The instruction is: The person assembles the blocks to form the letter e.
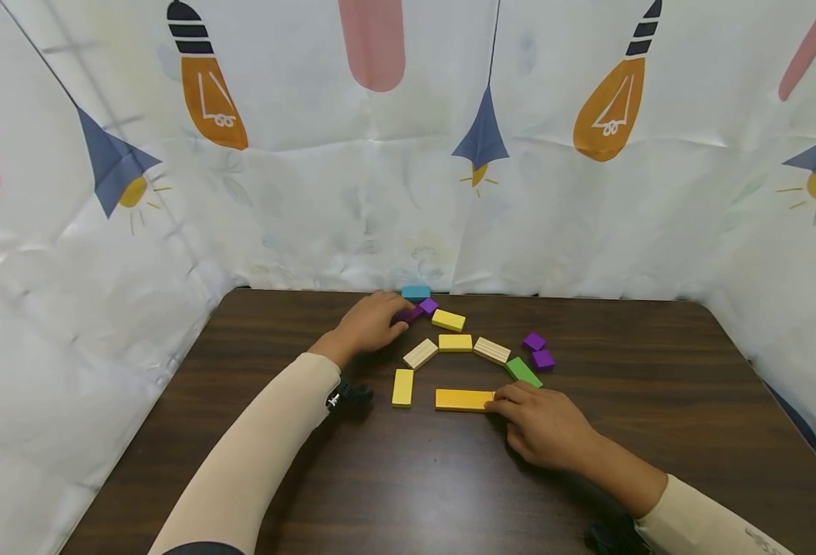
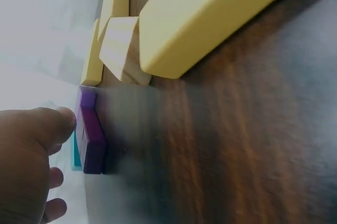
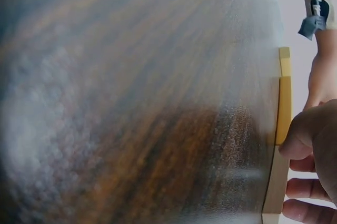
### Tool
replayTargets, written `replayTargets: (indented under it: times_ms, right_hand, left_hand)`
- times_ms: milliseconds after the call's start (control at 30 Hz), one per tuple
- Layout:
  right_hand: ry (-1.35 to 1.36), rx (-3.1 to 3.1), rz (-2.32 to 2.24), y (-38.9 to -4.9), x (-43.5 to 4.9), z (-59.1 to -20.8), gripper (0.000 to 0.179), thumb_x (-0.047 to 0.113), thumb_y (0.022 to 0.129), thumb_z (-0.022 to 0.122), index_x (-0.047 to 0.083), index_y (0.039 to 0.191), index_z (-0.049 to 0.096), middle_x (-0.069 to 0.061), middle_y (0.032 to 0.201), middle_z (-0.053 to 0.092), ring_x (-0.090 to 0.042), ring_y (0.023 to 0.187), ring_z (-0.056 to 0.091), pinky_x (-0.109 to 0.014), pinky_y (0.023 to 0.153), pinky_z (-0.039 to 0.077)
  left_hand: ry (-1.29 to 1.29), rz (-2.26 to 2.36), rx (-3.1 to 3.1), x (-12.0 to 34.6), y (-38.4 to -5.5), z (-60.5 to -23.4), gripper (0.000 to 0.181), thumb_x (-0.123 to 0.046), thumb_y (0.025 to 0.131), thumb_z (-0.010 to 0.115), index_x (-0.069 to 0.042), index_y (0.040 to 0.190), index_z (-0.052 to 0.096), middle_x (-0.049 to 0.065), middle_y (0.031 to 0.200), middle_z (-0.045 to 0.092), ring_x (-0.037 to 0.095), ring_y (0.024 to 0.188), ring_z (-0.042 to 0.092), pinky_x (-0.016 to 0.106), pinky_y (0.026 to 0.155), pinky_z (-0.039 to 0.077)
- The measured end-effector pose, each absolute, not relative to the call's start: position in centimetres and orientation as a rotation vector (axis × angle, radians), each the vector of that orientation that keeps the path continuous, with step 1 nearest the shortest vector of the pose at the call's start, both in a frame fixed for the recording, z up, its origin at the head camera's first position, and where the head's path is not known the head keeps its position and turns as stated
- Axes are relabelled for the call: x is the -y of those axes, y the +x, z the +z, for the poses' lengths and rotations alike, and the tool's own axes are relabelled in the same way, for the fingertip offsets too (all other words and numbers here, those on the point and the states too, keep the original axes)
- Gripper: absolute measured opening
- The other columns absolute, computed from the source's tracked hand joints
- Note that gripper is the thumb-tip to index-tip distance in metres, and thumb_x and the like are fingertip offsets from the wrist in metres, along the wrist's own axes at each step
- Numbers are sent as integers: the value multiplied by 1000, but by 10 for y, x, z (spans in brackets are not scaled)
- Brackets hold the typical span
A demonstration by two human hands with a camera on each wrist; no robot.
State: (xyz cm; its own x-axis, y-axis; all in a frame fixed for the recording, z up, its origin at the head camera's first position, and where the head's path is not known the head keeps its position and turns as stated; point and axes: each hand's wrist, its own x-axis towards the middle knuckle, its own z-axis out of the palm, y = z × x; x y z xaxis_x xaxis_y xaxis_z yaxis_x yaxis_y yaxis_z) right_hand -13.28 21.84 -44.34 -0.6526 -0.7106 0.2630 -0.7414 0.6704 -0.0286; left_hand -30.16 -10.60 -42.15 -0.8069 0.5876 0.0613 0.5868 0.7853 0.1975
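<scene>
While the right hand (image 1: 543,428), fingers bent, meets the orange block (image 1: 460,400) at mid-table (image 1: 380,462), stray knuckles could nudge the green block (image 1: 523,372) just beyond. Left hand (image 1: 366,324): fingers at dark purple block (image 1: 412,314), far side; both grips unclear.

We see a counter (image 1: 408,493) of dark brown with streaked wood grain. The long block (image 1: 460,400) is orange-yellow. We find also a green block (image 1: 523,372), a light blue block (image 1: 416,293), purple blocks (image 2: 93,140), pale yellow blocks (image 1: 402,388) and finely striped beige blocks (image 1: 492,351). The white cloth (image 1: 297,208) carries orange bulbs (image 1: 214,100) with black-banded caps (image 1: 189,31), lamps (image 1: 482,127) in blue and yellow, and pink shapes (image 1: 373,46). We note that both sleeves (image 1: 269,432) are cream.
</scene>
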Motion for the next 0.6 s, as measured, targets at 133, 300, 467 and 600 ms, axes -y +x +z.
replayTargets:
  times_ms: [133, 300, 467, 600]
  right_hand:
    - [1172, 2651, 193, -133, -218, -443, 36, 11, 80, 73, 15, 116, 75, 1, 111, 65, -16, 101, 63, -36, 72, 57]
    - [1170, 2637, 202, -133, -217, -443, 35, 10, 80, 73, 15, 115, 75, 1, 110, 65, -16, 100, 63, -36, 70, 57]
    - [1176, 2637, 199, -134, -218, -444, 35, 10, 80, 73, 16, 115, 75, 1, 111, 65, -17, 100, 63, -36, 70, 57]
    - [1181, 2637, 206, -133, -218, -444, 35, 10, 80, 72, 15, 115, 75, 1, 111, 65, -17, 100, 63, -36, 70, 58]
  left_hand:
    - [976, 303, -2956, 99, -308, -420, 39, -26, 102, 66, -14, 139, 63, 7, 140, 61, 30, 138, 48, 47, 117, 34]
    - [974, 283, -2947, 91, -313, -418, 40, -24, 102, 66, -14, 140, 62, 5, 139, 61, 30, 135, 50, 46, 113, 38]
    - [976, 296, -2948, 84, -317, -419, 41, -21, 102, 66, -16, 142, 61, 3, 142, 60, 30, 133, 50, 47, 110, 42]
    - [991, 322, -2935, 79, -318, -420, 38, -19, 102, 66, -18, 139, 63, 0, 141, 61, 30, 131, 51, 47, 107, 44]
